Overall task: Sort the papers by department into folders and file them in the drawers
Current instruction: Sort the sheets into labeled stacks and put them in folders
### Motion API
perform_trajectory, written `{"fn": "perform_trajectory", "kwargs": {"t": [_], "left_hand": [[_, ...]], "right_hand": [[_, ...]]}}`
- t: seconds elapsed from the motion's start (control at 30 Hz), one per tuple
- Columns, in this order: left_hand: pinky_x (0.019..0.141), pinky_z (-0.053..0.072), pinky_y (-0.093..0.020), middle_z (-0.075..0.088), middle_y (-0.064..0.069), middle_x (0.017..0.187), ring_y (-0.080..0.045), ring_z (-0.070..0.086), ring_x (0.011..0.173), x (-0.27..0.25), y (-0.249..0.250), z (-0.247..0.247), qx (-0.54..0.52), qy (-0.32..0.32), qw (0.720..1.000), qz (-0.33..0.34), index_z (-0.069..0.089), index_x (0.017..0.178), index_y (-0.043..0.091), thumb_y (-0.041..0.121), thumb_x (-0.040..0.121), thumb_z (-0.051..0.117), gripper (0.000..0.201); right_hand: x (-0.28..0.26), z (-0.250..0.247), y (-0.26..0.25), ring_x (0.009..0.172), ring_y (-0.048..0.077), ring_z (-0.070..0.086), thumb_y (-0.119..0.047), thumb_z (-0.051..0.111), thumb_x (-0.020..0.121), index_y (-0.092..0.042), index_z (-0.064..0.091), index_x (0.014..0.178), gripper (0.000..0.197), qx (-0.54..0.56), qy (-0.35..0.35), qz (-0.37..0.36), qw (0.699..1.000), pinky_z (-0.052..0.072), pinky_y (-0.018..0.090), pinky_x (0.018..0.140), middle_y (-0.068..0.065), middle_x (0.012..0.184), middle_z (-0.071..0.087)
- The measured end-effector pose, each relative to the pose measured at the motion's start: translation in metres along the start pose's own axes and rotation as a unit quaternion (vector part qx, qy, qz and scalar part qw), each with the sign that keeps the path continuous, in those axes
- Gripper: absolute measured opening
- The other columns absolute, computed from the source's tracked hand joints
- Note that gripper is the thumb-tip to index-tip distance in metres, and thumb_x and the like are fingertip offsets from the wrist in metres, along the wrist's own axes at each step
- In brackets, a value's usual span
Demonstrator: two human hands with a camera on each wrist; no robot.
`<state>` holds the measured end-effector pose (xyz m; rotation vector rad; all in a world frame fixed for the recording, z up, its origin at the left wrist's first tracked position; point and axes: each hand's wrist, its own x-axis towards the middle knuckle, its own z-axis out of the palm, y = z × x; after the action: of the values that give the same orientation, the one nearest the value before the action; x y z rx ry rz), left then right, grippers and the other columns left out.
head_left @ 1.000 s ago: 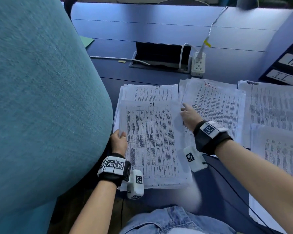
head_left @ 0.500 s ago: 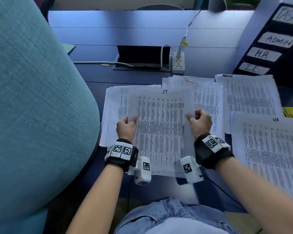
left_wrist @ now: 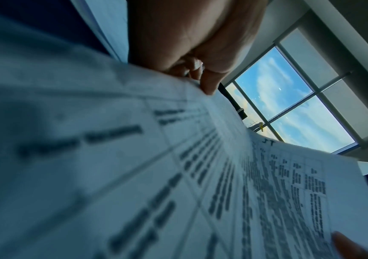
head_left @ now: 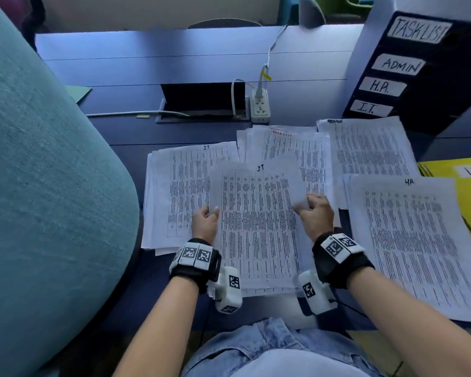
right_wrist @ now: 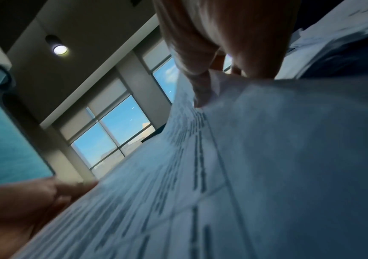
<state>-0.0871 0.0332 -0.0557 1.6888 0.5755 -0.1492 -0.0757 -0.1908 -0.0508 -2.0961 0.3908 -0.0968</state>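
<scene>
Both hands hold a printed sheaf marked IT lifted off the desk in front of me. My left hand pinches its left edge; my right hand pinches its right edge. In the left wrist view the thumb presses on the IT sheaf. In the right wrist view the fingers clamp the IT sheaf. More piles lie on the desk: another IT pile at left, a TASKLIST pile, an ADMIN pile and an HR pile. A yellow folder labelled IT lies at far right.
A dark drawer unit labelled TASKLIST, ADMIN, H.R., I.T. stands at the back right. A teal chair back fills the left side. A power strip and cable hatch sit at mid-desk. A green folder corner shows behind the chair.
The IT sheaf lay on the left pile with my hands at its edges; now both hands pinch it and have lifted it off the pile and to the right. My view turned right.
</scene>
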Motion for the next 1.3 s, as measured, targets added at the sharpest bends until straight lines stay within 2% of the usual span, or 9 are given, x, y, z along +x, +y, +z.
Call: {"fn": "perform_trajectory", "kwargs": {"t": [0.13, 0.27, 0.37, 0.47, 0.63, 0.77, 0.9, 1.1, 1.3], "left_hand": [[0.061, 0.043, -0.03, 0.053, -0.012, 0.095, -0.02, 0.051, 0.072, 0.003, -0.002, -0.001, -0.001, 0.027, 0.999, -0.02, 0.047, 0.119, 0.004, 0.007, 0.098, 0.033, 0.025], [0.062, 0.045, -0.027, 0.046, -0.014, 0.118, -0.018, 0.052, 0.074, 0.002, 0.0, -0.003, -0.031, 0.02, 0.999, -0.026, 0.029, 0.132, 0.013, -0.007, 0.091, 0.034, 0.045], [0.081, 0.048, -0.032, 0.046, -0.012, 0.119, -0.022, 0.052, 0.096, -0.003, 0.002, -0.004, -0.03, 0.007, 0.999, -0.026, 0.03, 0.131, 0.009, -0.005, 0.089, 0.045, 0.047], [0.096, 0.043, -0.035, 0.052, -0.015, 0.123, -0.026, 0.053, 0.107, 0.0, 0.0, -0.004, -0.013, 0.004, 1.0, -0.028, 0.041, 0.128, 0.0, 0.002, 0.09, 0.051, 0.04], [0.085, 0.049, -0.04, 0.06, -0.026, 0.113, -0.036, 0.059, 0.102, 0.003, 0.0, -0.004, -0.032, 0.004, 0.998, -0.05, 0.05, 0.119, -0.01, 0.0, 0.087, 0.056, 0.034], [0.062, 0.052, -0.027, 0.062, -0.011, 0.078, -0.022, 0.06, 0.075, 0.004, -0.001, -0.005, -0.033, -0.005, 0.999, -0.039, 0.061, 0.099, -0.005, -0.009, 0.086, 0.051, 0.017], [0.091, 0.049, -0.045, 0.065, -0.022, 0.106, -0.028, 0.062, 0.093, 0.002, -0.003, -0.005, -0.053, 0.012, 0.998, -0.022, 0.061, 0.105, -0.005, 0.006, 0.084, 0.063, 0.024], [0.083, 0.053, -0.047, 0.065, -0.016, 0.09, -0.029, 0.061, 0.085, 0.006, -0.006, -0.004, -0.064, 0.008, 0.998, -0.01, 0.061, 0.086, 0.007, 0.013, 0.087, 0.061, 0.006], [0.061, 0.051, -0.035, 0.056, -0.012, 0.088, -0.021, 0.056, 0.068, 0.013, 0.013, -0.008, 0.015, -0.032, 0.999, 0.038, 0.028, 0.134, 0.026, -0.001, 0.089, 0.051, 0.057]], "right_hand": [[0.003, -0.008, 0.009, 0.087, 0.02, 0.059, -0.011, 0.066, 0.083, -0.008, 0.061, 0.086, 0.007, 0.151, -0.069, 0.063, 0.984, 0.049, 0.03, 0.08, 0.006, 0.089, 0.063], [0.0, -0.021, 0.013, 0.049, 0.0, 0.053, -0.008, 0.054, 0.091, -0.013, 0.056, 0.071, 0.021, 0.228, -0.063, 0.082, 0.968, 0.043, 0.014, 0.051, -0.01, 0.054, 0.059], [-0.004, -0.03, 0.017, 0.062, 0.009, 0.058, 0.006, 0.05, 0.089, -0.007, 0.065, 0.086, 0.02, 0.212, -0.104, 0.054, 0.97, 0.044, 0.015, 0.054, -0.009, 0.067, 0.065], [-0.006, -0.034, 0.018, 0.063, 0.009, 0.062, 0.018, 0.046, 0.083, -0.016, 0.069, 0.056, 0.049, 0.241, -0.14, 0.061, 0.959, 0.048, 0.014, 0.049, -0.006, 0.065, 0.068], [-0.007, -0.035, 0.016, 0.057, 0.0, 0.063, 0.015, 0.056, 0.075, -0.016, 0.066, 0.044, 0.045, 0.262, -0.151, 0.046, 0.952, 0.049, 0.011, 0.058, -0.004, 0.055, 0.066], [-0.003, -0.035, 0.021, 0.048, -0.005, 0.051, 0.0, 0.057, 0.087, -0.006, 0.059, 0.075, 0.014, 0.205, -0.102, 0.054, 0.972, 0.041, 0.009, 0.048, -0.013, 0.053, 0.059], [0.001, -0.035, 0.019, 0.057, 0.005, 0.051, -0.001, 0.056, 0.089, -0.007, 0.055, 0.075, 0.015, 0.15, -0.09, 0.063, 0.983, 0.04, 0.013, 0.05, 0.002, 0.065, 0.055], [-0.002, -0.03, 0.015, 0.084, 0.031, 0.064, 0.005, 0.063, 0.077, 0.006, 0.063, 0.09, 0.013, 0.006, -0.141, 0.052, 0.989, 0.052, 0.036, 0.072, 0.021, 0.091, 0.067], [-0.002, -0.03, 0.013, 0.078, 0.027, 0.061, 0.008, 0.064, 0.071, 0.005, 0.06, 0.08, 0.011, -0.114, -0.224, 0.05, 0.967, 0.051, 0.037, 0.07, 0.018, 0.082, 0.064]]}}
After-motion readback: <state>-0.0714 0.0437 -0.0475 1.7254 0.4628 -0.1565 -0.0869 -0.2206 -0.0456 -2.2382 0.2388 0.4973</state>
